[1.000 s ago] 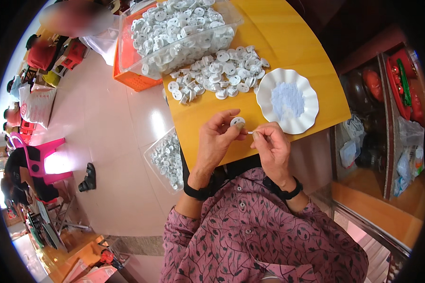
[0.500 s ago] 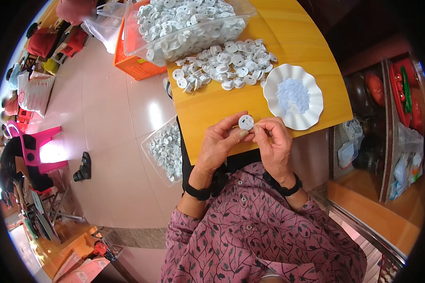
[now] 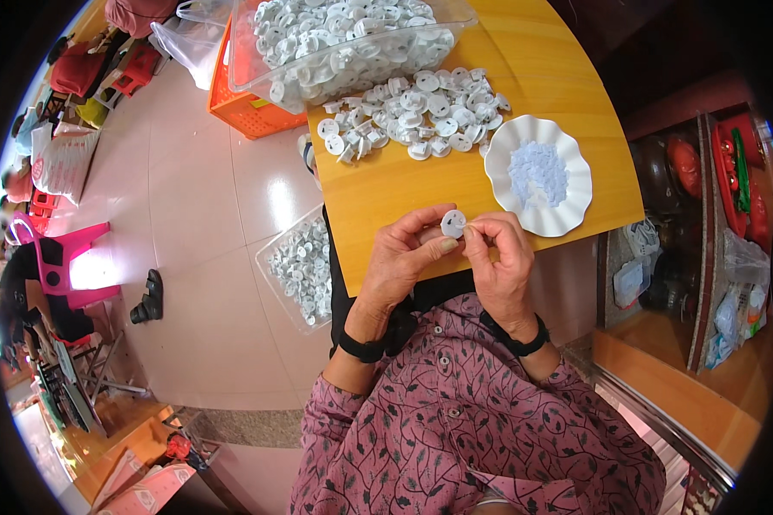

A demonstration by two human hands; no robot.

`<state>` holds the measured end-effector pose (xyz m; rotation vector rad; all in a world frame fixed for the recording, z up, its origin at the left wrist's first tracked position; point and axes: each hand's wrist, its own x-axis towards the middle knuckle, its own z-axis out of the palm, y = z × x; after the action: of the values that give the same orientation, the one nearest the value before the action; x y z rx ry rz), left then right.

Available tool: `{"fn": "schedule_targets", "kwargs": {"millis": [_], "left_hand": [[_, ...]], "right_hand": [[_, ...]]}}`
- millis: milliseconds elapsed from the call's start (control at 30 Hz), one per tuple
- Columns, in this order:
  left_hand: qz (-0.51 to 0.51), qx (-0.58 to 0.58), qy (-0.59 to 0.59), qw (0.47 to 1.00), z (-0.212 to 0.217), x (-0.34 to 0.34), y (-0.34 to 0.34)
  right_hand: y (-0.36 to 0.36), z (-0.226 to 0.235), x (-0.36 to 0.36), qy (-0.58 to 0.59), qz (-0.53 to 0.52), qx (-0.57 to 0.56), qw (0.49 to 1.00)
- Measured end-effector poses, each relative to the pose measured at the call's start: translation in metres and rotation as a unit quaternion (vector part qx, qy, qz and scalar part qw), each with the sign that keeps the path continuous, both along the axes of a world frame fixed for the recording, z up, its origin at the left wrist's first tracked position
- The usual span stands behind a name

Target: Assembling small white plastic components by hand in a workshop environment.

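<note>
Sleeves: pink patterned fabric sleeves come in from the lower edge, with a black band on each wrist.
Left hand: the left hand has its fingers curled together, thumb and fingertips pinched on the left rim of the small round white plastic disc.
Right hand: the right hand is also drawn closed, its fingertips meeting at the disc's right edge; whether they pinch the disc itself or some tiny piece against it is too small to tell.
Disc: it is held between the two hands just above the near edge of the yellow wooden tabletop, its flat face turned up toward the camera.
Key relation: the disc sits at the meeting point of both sets of fingertips, left hand on its left, right hand on its right, neither clearly nearer.
Plate: a white scalloped plate holding a heap of tiny pale blue pieces lies just beyond the right hand, up and to the right of the disc.
Loose pile: a spread of like white plastic discs lies farther up the table, closer to the left hand's side.
Bin: a clear plastic tub full of the same white parts stands at the far edge, beside an orange crate.
Floor tray: a clear tray of white parts rests on the pink tiled floor to the left of the table.
</note>
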<state>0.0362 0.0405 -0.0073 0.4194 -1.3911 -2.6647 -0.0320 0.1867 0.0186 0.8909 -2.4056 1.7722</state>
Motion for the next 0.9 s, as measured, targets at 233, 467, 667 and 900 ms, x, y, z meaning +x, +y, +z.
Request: {"fn": "schedule_targets", "kwargs": {"millis": [233, 467, 667, 900], "left_hand": [[-0.008, -0.001, 0.008, 1.0, -0.0005, 0.0006, -0.0019], [-0.011, -0.016, 0.006, 1.0, -0.0031, 0.0014, -0.0032], [-0.01, -0.035, 0.002, 0.999, -0.0058, 0.0038, -0.0049], [-0.003, 0.037, 0.011, 0.999, -0.0043, 0.0048, -0.0054]], "right_hand": [[-0.0018, 0.0036, 0.0002, 0.113, -0.006, 0.038, 0.993], [-0.0025, 0.0032, -0.002, 0.15, 0.008, 0.046, 0.988], [-0.0038, 0.0029, -0.0013, 0.15, 0.029, 0.057, 0.987], [-0.0035, 0.0037, 0.0026, 0.019, 0.041, 0.029, 0.999]]}}
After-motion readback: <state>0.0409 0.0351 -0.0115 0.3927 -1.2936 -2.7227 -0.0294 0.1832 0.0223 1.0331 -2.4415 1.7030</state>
